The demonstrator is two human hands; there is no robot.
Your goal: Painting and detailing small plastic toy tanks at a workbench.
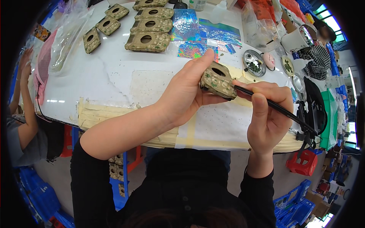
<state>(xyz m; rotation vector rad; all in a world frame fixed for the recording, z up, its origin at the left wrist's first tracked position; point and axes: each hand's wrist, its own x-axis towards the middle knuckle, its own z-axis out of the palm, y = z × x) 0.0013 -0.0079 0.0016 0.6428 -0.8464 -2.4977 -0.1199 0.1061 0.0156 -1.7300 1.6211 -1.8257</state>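
Note:
My left hand (186,85) grips a camouflage-patterned case (219,84) with a dark oval opening in its upper face. The case is tilted above the table, thumb along its far side and fingers beneath. In my right hand (270,110) is a pair of slim black tweezers (279,107), pinched between thumb and fingers. Their tip touches, or nearly touches, the right side of the case; the exact contact is too small to make out. Under both hands lies a white sheet (216,127) with small dark specks, edged with yellowish tape.
Matching camouflage cases (147,41) sit at the back left, with iridescent sheets (186,28) beside them. A round metal dish (254,63) holds small dark green pieces to the right. Farther right are a black bag (315,100) and a green tray (329,119). Another person's arms (24,91) show at far left.

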